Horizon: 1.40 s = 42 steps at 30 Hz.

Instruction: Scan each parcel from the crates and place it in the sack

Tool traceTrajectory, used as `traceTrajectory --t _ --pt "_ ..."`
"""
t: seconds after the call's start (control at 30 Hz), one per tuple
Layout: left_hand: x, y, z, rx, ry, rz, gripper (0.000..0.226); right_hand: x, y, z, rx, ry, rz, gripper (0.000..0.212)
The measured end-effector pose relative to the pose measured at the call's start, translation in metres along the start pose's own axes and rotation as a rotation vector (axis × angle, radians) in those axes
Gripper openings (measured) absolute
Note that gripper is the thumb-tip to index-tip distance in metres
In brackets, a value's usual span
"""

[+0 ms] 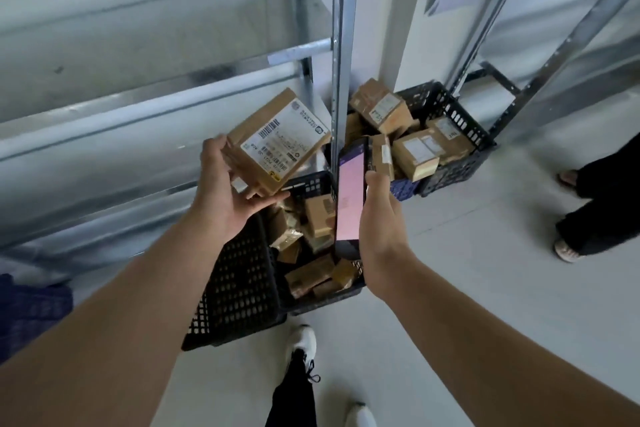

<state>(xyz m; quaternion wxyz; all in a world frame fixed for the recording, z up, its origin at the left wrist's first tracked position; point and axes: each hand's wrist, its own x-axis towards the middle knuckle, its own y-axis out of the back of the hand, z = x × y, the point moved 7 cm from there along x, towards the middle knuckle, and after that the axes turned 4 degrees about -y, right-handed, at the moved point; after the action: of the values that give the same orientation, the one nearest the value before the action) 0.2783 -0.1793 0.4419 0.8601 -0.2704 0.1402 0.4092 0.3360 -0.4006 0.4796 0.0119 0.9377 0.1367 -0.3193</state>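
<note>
Head view: left hand (225, 191) grips a flat rectangular cardboard parcel (277, 142) at its lower-left end, fingers curled underneath. The white printed label with barcodes faces the camera. The parcel is tilted and held in the air above the near crate (242, 288). Right hand (381, 229) wraps a slim handheld scanner (349, 198) with dark casing and a glossy screen glowing pink, held upright just right of the parcel, apart from it. Near crate: black plastic with perforated lattice walls, on the floor (467, 288), holding a jumble of small brown boxes (318, 218). Far crate (450, 173): same black lattice, back right, heaped with labelled cartons (415, 152). Galvanised steel shelf upright (341, 45), holes punched down its edge, stands between the two crates. Floor is smooth, pale grey. Second person's black trouser legs (595, 201) at right edge, blue lattice crate (27, 308) at left edge.
</note>
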Motion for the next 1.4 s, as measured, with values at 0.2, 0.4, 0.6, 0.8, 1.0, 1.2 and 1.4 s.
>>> traceTrajectory --t 0.2,0.4,0.6,0.8,1.0,1.2,1.4 --pt "-0.089 -0.012 0.077 -0.141 -0.115 -0.016 0.019 -0.081 -0.004 -0.063 -0.020 0.090 -0.146 0.036" --pt "-0.157 -0.009 0.143 -0.298 -0.201 -0.020 0.031 -0.151 -0.027 -0.114 -0.011 0.241 -0.238 0.044" --pt "-0.205 0.003 0.192 -0.407 -0.259 -0.100 0.019 -0.205 -0.053 -0.142 -0.002 0.322 -0.238 0.036" --pt "-0.245 0.032 0.244 -0.513 -0.293 -0.113 0.030 -0.263 -0.086 -0.166 0.040 0.388 -0.248 0.040" --pt "-0.267 0.071 0.285 -0.546 -0.282 -0.125 0.032 -0.313 -0.131 -0.167 0.070 0.443 -0.293 0.044" --pt "-0.279 0.105 0.331 -0.462 -0.306 -0.136 0.037 -0.348 -0.169 -0.164 0.066 0.475 -0.307 0.045" --pt "-0.289 0.135 0.372 -0.448 -0.287 -0.159 0.048 -0.369 -0.192 -0.169 0.053 0.475 -0.345 0.047"
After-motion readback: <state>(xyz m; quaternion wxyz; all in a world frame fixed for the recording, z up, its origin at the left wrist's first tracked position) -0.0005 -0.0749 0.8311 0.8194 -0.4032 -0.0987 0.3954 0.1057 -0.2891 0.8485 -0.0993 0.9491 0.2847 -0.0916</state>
